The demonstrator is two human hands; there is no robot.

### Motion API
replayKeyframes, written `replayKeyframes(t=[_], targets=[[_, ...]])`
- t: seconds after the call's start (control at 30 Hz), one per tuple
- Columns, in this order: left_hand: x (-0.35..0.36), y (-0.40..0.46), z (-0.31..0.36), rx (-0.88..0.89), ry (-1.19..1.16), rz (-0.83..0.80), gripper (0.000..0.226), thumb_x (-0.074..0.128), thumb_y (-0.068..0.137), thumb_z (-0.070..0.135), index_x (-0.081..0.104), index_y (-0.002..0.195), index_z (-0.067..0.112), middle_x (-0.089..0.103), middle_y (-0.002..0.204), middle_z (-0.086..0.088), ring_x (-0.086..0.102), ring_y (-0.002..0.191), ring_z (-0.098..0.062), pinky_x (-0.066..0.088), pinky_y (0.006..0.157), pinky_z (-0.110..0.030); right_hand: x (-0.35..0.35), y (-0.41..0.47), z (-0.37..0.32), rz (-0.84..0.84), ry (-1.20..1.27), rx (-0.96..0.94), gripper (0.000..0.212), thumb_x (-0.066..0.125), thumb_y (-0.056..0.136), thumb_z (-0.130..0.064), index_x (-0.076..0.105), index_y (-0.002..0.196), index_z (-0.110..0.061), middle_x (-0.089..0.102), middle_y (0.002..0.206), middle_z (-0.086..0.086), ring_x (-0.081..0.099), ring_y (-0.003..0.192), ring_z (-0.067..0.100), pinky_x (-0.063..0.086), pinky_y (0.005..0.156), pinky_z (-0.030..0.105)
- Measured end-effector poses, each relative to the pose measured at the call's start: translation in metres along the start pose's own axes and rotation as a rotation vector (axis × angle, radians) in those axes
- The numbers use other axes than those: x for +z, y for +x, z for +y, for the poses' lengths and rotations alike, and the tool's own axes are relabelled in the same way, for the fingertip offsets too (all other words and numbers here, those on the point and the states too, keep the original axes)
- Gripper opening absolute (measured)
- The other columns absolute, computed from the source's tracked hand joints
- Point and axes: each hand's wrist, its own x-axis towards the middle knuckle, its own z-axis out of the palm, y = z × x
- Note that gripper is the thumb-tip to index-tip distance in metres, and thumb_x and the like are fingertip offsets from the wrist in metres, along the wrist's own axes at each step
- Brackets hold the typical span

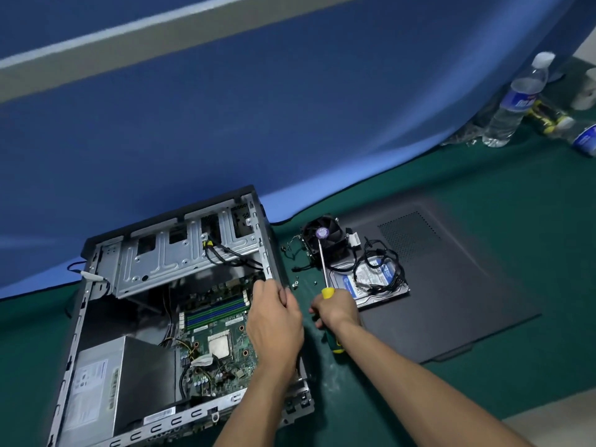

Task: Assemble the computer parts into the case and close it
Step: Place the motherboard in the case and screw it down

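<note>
The open grey sheet-metal computer case (180, 317) lies on its side on the green table mat (483, 382). The left hand (274, 321) curls over the case's right rim; the right hand (337, 309), just right of the case, grips a yellow-handled screwdriver (325, 275). The black finned CPU cooler fan (324, 238), beyond the case's right rim, looks rigid but delicate: hold its frame, not its blades.

Green table (483, 201), open computer case (96, 311), side panel (451, 285), loose screws (295, 283), water bottle (516, 101)
</note>
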Motion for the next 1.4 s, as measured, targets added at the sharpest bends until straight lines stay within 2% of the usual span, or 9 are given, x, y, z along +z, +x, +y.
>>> replayKeyframes(t=[0.1, 0.17, 0.27, 0.33, 0.47, 0.63, 1.03, 1.17, 1.4], targets=[[0.004, 0.002, -0.002, -0.016, -0.065, 0.024, 0.036, 0.058, 0.087, 0.014, 0.032, 0.062, 0.018, 0.039, 0.070, 0.001, 0.034, 0.053, -0.014, 0.021, 0.048, -0.028, 0.015, 0.016, 0.003, 0.005, -0.084, -0.045, 0.012, 0.058, 0.090, -0.018, 0.067, 0.085, -0.013, 0.067, 0.064, 0.001, 0.058, 0.040, 0.010, 0.050, 0.046, 0.022], [0.005, 0.002, -0.002, -0.012, -0.085, 0.029, 0.038, 0.059, 0.086, 0.012, 0.031, 0.061, 0.019, 0.039, 0.069, 0.002, 0.033, 0.053, -0.012, 0.022, 0.048, -0.027, 0.023, 0.026, 0.002, 0.018, -0.130, -0.050, 0.014, 0.057, 0.090, -0.018, 0.067, 0.083, -0.011, 0.067, 0.064, 0.003, 0.059, 0.042, 0.013, 0.054, 0.054, 0.027], [0.004, 0.002, 0.000, -0.010, -0.094, 0.028, 0.043, 0.059, 0.084, 0.010, 0.026, 0.059, 0.022, 0.038, 0.068, 0.002, 0.034, 0.054, -0.015, 0.025, 0.053, -0.029, 0.031, 0.033, -0.005, 0.044, -0.232, -0.069, 0.024, 0.057, 0.087, -0.018, 0.061, 0.065, -0.012, 0.060, 0.053, -0.001, 0.056, 0.045, 0.014, 0.043, 0.047, 0.021], [0.004, 0.002, 0.000, -0.012, -0.092, 0.017, 0.044, 0.060, 0.083, 0.010, 0.026, 0.059, 0.022, 0.037, 0.068, 0.003, 0.034, 0.054, -0.015, 0.025, 0.054, -0.029, 0.035, 0.037, -0.008, 0.055, -0.303, -0.085, 0.025, 0.058, 0.086, -0.018, 0.054, 0.062, -0.014, 0.057, 0.056, 0.000, 0.057, 0.057, 0.021, 0.039, 0.052, 0.022], [0.004, 0.002, 0.000, -0.052, -0.092, 0.005, 0.041, 0.060, 0.083, 0.010, 0.029, 0.058, 0.020, 0.037, 0.068, 0.002, 0.033, 0.053, -0.013, 0.022, 0.050, -0.029, 0.039, 0.042, -0.016, 0.044, -0.332, -0.113, 0.010, 0.058, 0.086, -0.021, 0.062, 0.082, -0.013, 0.067, 0.081, 0.008, 0.060, 0.077, 0.027, 0.040, 0.062, 0.025], [0.004, 0.003, 0.001, -0.071, -0.098, -0.008, 0.039, 0.060, 0.083, 0.009, 0.030, 0.058, 0.018, 0.037, 0.067, 0.002, 0.034, 0.054, -0.016, 0.023, 0.053, -0.029, 0.046, 0.050, -0.023, 0.136, -0.302, -0.122, 0.020, 0.054, 0.092, -0.024, 0.065, 0.102, -0.012, 0.069, 0.100, 0.010, 0.063, 0.093, 0.029, 0.038, 0.066, 0.025], [0.002, 0.004, 0.002, -0.075, -0.120, -0.006, 0.037, 0.061, 0.083, 0.006, 0.034, 0.058, 0.013, 0.039, 0.068, 0.000, 0.036, 0.054, -0.018, 0.019, 0.053, -0.027, 0.053, 0.058, -0.022, 0.160, -0.450, -0.158, 0.024, 0.059, 0.091, -0.027, 0.065, 0.091, -0.004, 0.069, 0.096, 0.014, 0.064, 0.089, 0.031, 0.040, 0.063, 0.028], [0.003, 0.004, 0.002, -0.067, -0.126, 0.002, 0.039, 0.061, 0.083, 0.006, 0.032, 0.058, 0.015, 0.038, 0.067, 0.001, 0.033, 0.053, -0.014, 0.019, 0.049, -0.024, 0.051, 0.056, -0.019, 0.131, -0.519, -0.207, 0.019, 0.058, 0.090, -0.022, 0.061, 0.077, -0.008, 0.069, 0.089, 0.014, 0.064, 0.083, 0.031, 0.040, 0.060, 0.027], [0.004, 0.004, 0.001, -0.067, -0.120, -0.007, 0.038, 0.060, 0.083, 0.007, 0.032, 0.058, 0.015, 0.038, 0.068, 0.000, 0.036, 0.054, -0.020, 0.021, 0.054, -0.028, 0.047, 0.056, -0.021, 0.089, -0.493, -0.195, 0.019, 0.058, 0.087, -0.022, 0.054, 0.071, -0.013, 0.068, 0.087, 0.012, 0.063, 0.081, 0.031, 0.038, 0.060, 0.027]])
